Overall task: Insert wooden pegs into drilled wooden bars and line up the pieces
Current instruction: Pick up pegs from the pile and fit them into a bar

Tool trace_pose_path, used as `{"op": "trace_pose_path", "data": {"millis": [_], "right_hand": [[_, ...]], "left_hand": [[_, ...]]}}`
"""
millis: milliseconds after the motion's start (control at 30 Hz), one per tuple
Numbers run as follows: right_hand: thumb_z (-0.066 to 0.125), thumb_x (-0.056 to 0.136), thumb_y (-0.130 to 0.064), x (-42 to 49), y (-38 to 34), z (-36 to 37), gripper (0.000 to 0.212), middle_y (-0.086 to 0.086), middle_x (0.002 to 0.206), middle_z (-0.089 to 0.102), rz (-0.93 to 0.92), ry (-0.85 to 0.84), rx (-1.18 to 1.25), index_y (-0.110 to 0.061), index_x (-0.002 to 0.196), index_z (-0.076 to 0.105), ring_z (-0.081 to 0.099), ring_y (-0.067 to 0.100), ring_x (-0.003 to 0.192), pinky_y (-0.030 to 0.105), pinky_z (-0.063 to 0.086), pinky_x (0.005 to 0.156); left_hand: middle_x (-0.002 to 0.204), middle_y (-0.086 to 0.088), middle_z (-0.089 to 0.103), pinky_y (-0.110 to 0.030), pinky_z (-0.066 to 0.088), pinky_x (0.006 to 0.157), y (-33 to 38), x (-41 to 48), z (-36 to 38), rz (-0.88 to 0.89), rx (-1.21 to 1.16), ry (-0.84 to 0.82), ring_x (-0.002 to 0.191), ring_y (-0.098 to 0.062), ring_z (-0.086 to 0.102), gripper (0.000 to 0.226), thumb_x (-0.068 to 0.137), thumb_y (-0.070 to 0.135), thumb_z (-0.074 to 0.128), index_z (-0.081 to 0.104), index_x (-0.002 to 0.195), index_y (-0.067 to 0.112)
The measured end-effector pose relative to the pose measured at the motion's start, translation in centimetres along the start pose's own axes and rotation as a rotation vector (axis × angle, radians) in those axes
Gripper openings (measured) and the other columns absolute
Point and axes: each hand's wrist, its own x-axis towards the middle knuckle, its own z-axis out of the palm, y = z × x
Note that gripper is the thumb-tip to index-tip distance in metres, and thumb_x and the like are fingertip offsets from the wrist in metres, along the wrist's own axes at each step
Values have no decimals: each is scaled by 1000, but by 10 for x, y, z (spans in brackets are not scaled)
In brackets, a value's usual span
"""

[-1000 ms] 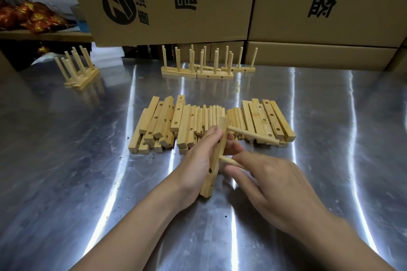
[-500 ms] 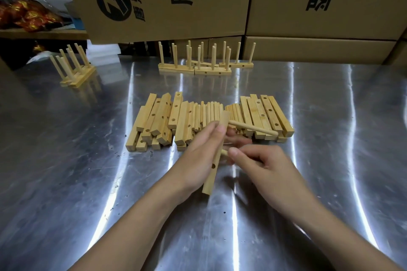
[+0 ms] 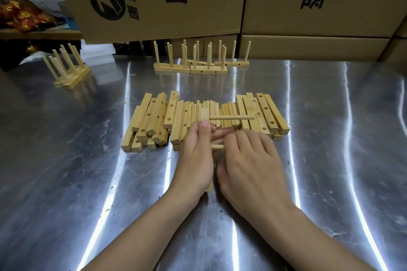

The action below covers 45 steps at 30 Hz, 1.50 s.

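My left hand (image 3: 196, 156) grips a drilled wooden bar (image 3: 204, 114) held on edge, mostly hidden behind the hand; its top end and bottom corner show. One peg (image 3: 231, 118) sticks out of the bar's upper hole toward the right. My right hand (image 3: 248, 163) pinches a second peg (image 3: 217, 146) whose tip meets the bar's middle. Behind the hands lies a pile of loose drilled bars (image 3: 158, 116) and pegs (image 3: 211, 108); more bars (image 3: 264, 112) lie at its right.
Finished bars with upright pegs stand at the back centre (image 3: 200, 66) and back left (image 3: 68, 70) on the steel table (image 3: 330, 138). Large cardboard boxes (image 3: 308, 6) wall the far edge. A shelf with red packets (image 3: 24, 17) is at far left.
The bar has swung from tilted to nearly straight away from me. My right hand moved in closer and pushed the second peg against the bar's middle. The view has shifted down a little.
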Motion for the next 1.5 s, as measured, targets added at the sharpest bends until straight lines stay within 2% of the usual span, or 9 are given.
{"op": "trace_pose_path", "data": {"millis": [133, 333, 533, 767, 967, 1067, 1267, 1400, 1500], "right_hand": [[69, 86, -8, 5, 0, 6, 17, 3, 78, 53, -8, 76, 9, -16, 85, 54, 53, 28, 74, 40, 44, 73], [91, 56, -8, 4, 9, 4, 31, 0, 50, 56, 53, -77, -45, -14, 70, 64, 52, 24, 40, 24, 9, 47], [92, 49, -8, 6, 12, 4, 31, -2, 44, 51, 7, -133, -12, -19, 61, 66, 47, 25, 35, 24, 15, 46], [90, 48, -3, 0, 16, 14, 29, 5, 47, 56, -6, -119, 48, -17, 61, 69, 52, 31, 39, 23, 19, 48], [86, 39, 8, 3, 18, 14, 41, 6, 53, 58, -102, -90, 254, -14, 56, 56, 49, 27, 41, 8, 0, 54], [85, 54, -2, -1, 24, 18, 29, 7, 55, 59, -104, -255, 161, -15, 64, 62, 57, 31, 46, 22, 15, 42], [89, 55, -12, 1, 27, 8, 30, 0, 48, 54, -101, -198, 58, -20, 70, 65, 52, 28, 39, 27, 22, 38], [80, 71, -22, 4, 33, -1, 47, -8, 62, 56, -89, -120, 188, -32, 80, 35, 55, 21, 53, 30, 31, 42], [74, 84, -35, 4, 39, -1, 43, -7, 66, 54, -30, -161, 147, -29, 72, 33, 54, 23, 60, 35, 41, 48]], "left_hand": [[111, 0, 82, -44, 56, 98, 3, -6, 6, -1, -50, 1, 112, -14, 75, 37, 114, 44, 37, 56, 96, 17], [115, 3, 81, -51, 43, 117, 12, -8, 8, -121, -7, -92, 120, -13, 71, 36, 114, 42, 37, 50, 94, 15], [108, -2, 82, -22, 60, 70, 21, -6, 6, -253, -68, -20, 105, -16, 77, 66, 112, 58, 30, 66, 131, 6], [94, -11, 81, -26, 57, 65, 12, -11, 18, -200, 11, 5, 77, -19, 73, 68, 113, 52, 28, 67, 121, -3], [98, 9, 81, -42, 48, 106, 5, -8, 13, -110, 172, 0, 107, -9, 72, 61, 110, 62, 33, 81, 82, 37], [107, 9, 77, -37, 46, 103, -1, -8, 12, -97, 301, -7, 113, -8, 67, 68, 107, 69, 28, 79, 83, 32], [85, 17, 71, -4, 41, 68, 3, -7, 11, -29, 287, -45, 79, 8, 62, 60, 100, 70, 35, 66, 90, 19], [66, 19, 49, -11, 38, 60, 10, -6, 5, 83, 363, -11, 63, 0, 46, 46, 110, 53, 37, 47, 76, 25], [67, 10, 42, -14, 35, 57, 15, -5, -1, 115, 352, 24, 62, -6, 39, 50, 112, 50, 36, 45, 77, 15]]}}
